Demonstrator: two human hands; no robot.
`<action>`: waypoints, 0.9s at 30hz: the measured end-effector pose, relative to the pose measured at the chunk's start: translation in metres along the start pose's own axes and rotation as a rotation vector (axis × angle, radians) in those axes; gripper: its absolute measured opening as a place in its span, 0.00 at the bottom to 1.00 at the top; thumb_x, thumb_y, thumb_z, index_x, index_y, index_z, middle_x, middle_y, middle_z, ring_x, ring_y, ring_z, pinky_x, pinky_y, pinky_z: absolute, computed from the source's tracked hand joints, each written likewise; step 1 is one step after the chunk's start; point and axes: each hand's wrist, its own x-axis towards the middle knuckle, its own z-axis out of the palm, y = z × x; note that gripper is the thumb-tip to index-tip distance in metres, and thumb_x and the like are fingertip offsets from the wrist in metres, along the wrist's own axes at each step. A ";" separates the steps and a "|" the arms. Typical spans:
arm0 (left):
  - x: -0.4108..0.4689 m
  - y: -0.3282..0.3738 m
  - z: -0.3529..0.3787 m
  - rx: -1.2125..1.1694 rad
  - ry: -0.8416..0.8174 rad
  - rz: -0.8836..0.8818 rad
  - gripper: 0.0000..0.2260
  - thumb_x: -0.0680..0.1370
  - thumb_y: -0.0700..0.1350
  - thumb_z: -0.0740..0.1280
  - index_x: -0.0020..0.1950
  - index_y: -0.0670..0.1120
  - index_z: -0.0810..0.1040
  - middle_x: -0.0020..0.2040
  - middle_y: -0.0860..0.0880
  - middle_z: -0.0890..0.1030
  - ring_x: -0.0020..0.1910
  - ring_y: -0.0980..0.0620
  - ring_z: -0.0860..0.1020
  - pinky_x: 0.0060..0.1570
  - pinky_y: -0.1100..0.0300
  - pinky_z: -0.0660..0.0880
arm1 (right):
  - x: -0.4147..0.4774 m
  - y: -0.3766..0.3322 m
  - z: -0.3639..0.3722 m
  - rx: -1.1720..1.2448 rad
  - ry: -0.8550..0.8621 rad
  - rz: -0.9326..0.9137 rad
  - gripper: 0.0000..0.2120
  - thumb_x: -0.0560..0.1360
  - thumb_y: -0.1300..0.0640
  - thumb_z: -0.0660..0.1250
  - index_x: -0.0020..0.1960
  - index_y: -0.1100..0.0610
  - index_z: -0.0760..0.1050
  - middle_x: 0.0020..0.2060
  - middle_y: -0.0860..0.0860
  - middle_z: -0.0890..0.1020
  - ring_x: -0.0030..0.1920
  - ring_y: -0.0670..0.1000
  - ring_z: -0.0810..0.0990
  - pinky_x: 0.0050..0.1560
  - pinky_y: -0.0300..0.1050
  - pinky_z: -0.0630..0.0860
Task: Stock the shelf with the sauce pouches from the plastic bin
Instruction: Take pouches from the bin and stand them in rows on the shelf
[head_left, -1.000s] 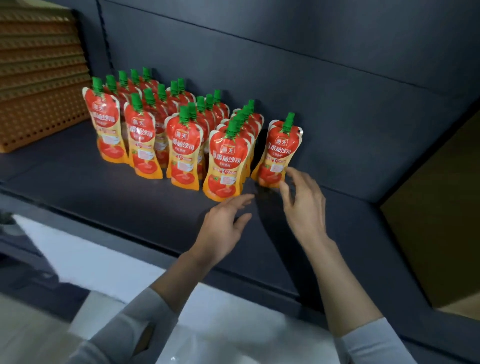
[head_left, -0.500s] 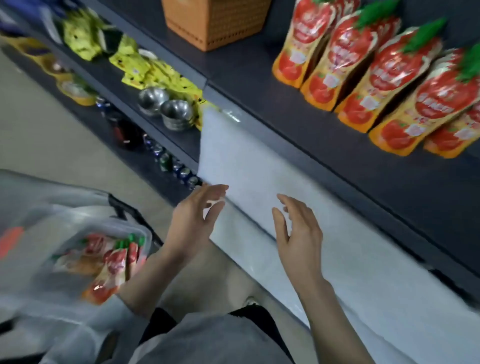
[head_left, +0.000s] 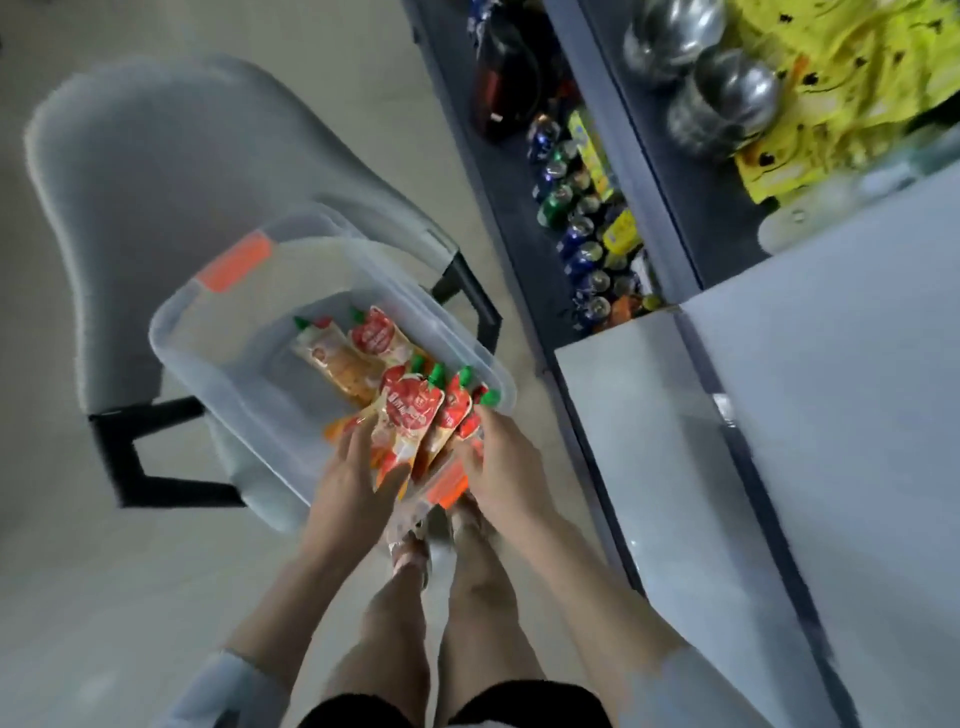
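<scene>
Gathering several red-and-orange, green-capped sauce pouches (head_left: 413, 415) at once, the left hand (head_left: 353, 473) and right hand (head_left: 501, 460) both curl round one bunch between them, inside the clear plastic bin (head_left: 208, 338). Slick film may let outer pouches slip free when lifted.

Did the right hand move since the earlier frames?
Yes: the right hand dropped from the white shelf panel into the clear plastic bin, onto red sauce pouches.
</scene>
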 end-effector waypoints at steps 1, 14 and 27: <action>0.013 -0.006 0.007 0.015 -0.027 -0.026 0.29 0.77 0.50 0.68 0.75 0.46 0.62 0.71 0.44 0.69 0.64 0.42 0.74 0.58 0.49 0.72 | 0.015 -0.001 0.010 -0.035 -0.023 0.012 0.23 0.81 0.54 0.64 0.75 0.55 0.65 0.65 0.51 0.78 0.65 0.51 0.77 0.64 0.44 0.75; 0.128 -0.038 0.087 0.104 -0.190 -0.051 0.32 0.77 0.51 0.66 0.76 0.44 0.57 0.69 0.37 0.69 0.65 0.36 0.71 0.61 0.49 0.69 | 0.103 0.000 0.064 -0.290 -0.140 0.099 0.28 0.82 0.62 0.57 0.79 0.53 0.53 0.77 0.58 0.62 0.72 0.59 0.69 0.70 0.59 0.70; 0.142 -0.070 0.067 -0.092 -0.039 -0.465 0.31 0.78 0.58 0.55 0.78 0.55 0.46 0.74 0.42 0.64 0.70 0.37 0.63 0.68 0.39 0.63 | 0.162 -0.011 0.120 -0.013 -0.188 0.300 0.33 0.76 0.56 0.72 0.74 0.48 0.58 0.64 0.55 0.77 0.66 0.61 0.75 0.64 0.61 0.76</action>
